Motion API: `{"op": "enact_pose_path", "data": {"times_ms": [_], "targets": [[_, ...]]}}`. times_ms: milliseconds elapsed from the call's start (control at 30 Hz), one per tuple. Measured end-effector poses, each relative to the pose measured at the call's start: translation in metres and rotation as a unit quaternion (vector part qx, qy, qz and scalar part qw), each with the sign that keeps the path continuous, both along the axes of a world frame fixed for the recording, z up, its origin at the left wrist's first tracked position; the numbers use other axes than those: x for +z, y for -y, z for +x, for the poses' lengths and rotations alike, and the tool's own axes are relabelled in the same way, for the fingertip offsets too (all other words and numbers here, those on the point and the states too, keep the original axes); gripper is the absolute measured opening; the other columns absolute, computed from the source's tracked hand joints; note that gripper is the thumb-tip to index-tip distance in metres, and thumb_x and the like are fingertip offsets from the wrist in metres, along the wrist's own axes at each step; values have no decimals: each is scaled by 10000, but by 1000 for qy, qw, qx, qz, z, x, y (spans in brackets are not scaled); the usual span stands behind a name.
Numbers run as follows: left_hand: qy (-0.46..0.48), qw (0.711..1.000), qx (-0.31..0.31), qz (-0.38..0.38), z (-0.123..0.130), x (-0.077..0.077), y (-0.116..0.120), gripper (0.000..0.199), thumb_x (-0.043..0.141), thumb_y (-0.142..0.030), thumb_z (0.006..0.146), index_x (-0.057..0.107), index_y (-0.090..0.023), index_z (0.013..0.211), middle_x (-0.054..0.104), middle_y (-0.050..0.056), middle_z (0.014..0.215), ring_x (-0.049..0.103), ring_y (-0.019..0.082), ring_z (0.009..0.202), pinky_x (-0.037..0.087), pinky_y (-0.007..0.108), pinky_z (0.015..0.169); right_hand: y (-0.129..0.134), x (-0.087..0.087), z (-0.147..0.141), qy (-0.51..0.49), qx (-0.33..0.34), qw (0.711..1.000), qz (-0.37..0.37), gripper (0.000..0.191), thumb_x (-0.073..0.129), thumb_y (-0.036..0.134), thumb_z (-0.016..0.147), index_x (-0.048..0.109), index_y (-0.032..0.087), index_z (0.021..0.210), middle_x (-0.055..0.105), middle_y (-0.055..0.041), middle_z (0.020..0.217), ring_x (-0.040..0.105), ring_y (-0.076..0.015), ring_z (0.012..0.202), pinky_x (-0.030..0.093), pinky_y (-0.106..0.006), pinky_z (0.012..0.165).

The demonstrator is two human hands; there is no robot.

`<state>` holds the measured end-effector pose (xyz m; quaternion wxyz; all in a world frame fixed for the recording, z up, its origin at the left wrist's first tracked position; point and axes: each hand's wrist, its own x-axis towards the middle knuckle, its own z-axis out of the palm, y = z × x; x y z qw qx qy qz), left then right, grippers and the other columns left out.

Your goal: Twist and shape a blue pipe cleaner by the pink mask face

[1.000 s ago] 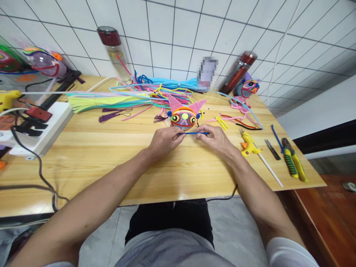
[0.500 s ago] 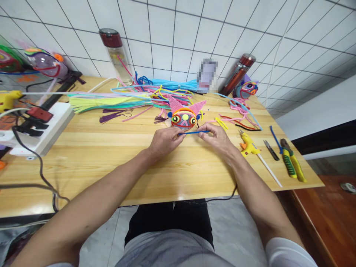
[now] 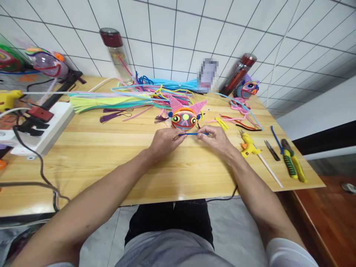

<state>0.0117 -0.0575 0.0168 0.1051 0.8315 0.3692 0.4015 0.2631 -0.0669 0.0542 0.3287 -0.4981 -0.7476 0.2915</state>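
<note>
A short blue pipe cleaner [image 3: 191,134] is stretched level between my two hands, just above the table. My left hand [image 3: 165,141] pinches its left end between thumb and fingers. Near its right end, my right hand [image 3: 213,138] closes on it with thumb and index finger. Right behind the pipe cleaner sits a face-like craft figure [image 3: 184,118] with pink wrapped ears, yellow round eyes, red and orange outlines and blue pompoms at its sides. Its lower edge is partly hidden by my fingers. Dark purple tassels [image 3: 161,118] lie at its left side.
Bundled coloured pipe cleaners [image 3: 111,101] lie at the back left. To the right are a yellow glue gun [image 3: 250,144], a small cutter [image 3: 272,150] and green-yellow pliers [image 3: 290,159]. A white power strip [image 3: 52,128] stands left. Two bottles lean near the tiled wall.
The blue pipe cleaner has levelled slightly, its right end a little lower. My right hand's fingers have shifted slightly along it; my left hand stays almost still.
</note>
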Motion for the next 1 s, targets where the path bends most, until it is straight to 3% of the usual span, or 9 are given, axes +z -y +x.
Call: {"op": "enact_pose_path", "data": {"times_ms": [100, 267, 500, 700, 1000], "targets": [[-2, 1000, 6, 3, 0, 1, 0, 173, 704, -311, 993, 831, -194, 1014, 853, 69, 957, 786, 179, 821, 574, 252, 767, 0, 0, -1, -1, -3, 1000, 4, 194, 677, 356, 860, 769, 190, 813, 713, -5, 714, 561, -154, 660, 424, -270, 635], [15, 1000, -17, 6, 1, 1, 0, 301, 765, -310, 959, 793, -173, 1225, 846, 72, 957, 769, 165, 774, 579, 248, 743, 1, 1, -3, -7, 6, 1000, -1, 191, 666, 347, 854, 760, 191, 797, 712, -7, 723, 577, -159, 681, 424, -274, 646], [-3, 1000, -19, 21, 0, -2, -1, 169, 700, -283, 998, 841, -189, 998, 856, 87, 950, 810, 202, 847, 605, 280, 777, 3, 0, -3, 0, 14, 1000, -8, 184, 674, 348, 871, 774, 194, 862, 697, 6, 714, 565, -153, 661, 421, -274, 640], [18, 999, -3, 37, -1, -2, -3, 173, 696, -266, 997, 847, -182, 1001, 859, 88, 950, 814, 199, 834, 606, 271, 755, 0, -1, 1, -24, -7, 1000, 16, 258, 712, 317, 848, 785, 199, 1066, 801, -50, 952, 698, -200, 818, 531, -307, 745], [32, 999, 6, 44, -1, -5, -5, 170, 701, -261, 991, 851, -187, 1026, 859, 77, 947, 807, 189, 819, 600, 260, 744, -1, -2, 5, 5, -41, 998, 38, 240, 676, 305, 889, 786, 189, 1068, 736, -19, 790, 649, -178, 733, 465, -288, 682]]}}
